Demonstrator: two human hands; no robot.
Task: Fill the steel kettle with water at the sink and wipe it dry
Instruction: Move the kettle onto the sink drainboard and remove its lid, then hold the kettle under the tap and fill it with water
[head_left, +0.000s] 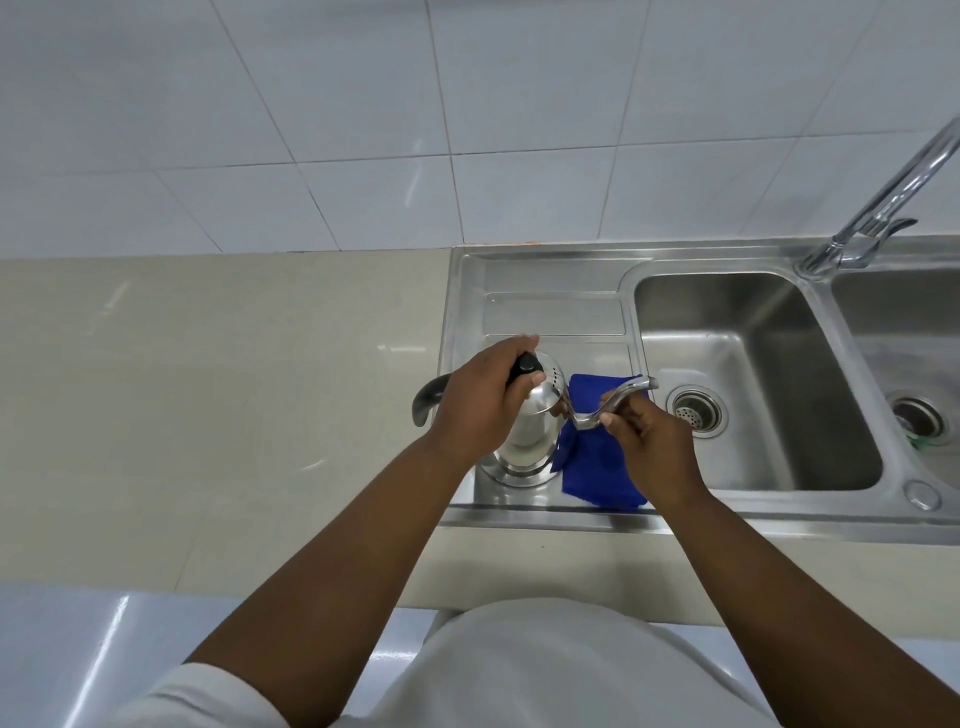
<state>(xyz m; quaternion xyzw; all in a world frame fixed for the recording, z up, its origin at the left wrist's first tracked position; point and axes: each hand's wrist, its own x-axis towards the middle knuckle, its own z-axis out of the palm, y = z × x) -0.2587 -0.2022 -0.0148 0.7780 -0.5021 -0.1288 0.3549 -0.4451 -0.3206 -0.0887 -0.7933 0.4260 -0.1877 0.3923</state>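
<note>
The steel kettle (527, 441) stands upright on the sink's drainboard (550, 312). Its black handle curves out to the left and its thin gooseneck spout points right. My left hand (480, 400) grips the black knob of the lid on top of the kettle. My right hand (652, 447) pinches the curved spout. A blue cloth (589, 467) lies under and behind the spout, beside the kettle and beneath my right hand. Whether the right hand also holds the cloth is hidden.
To the right are two steel basins: the near one (753, 374) with a drain strainer (696, 409), and a second (904, 364) at the frame edge. The tap (883, 202) rises between them. Beige counter (208, 389) extends left; white tiled wall behind.
</note>
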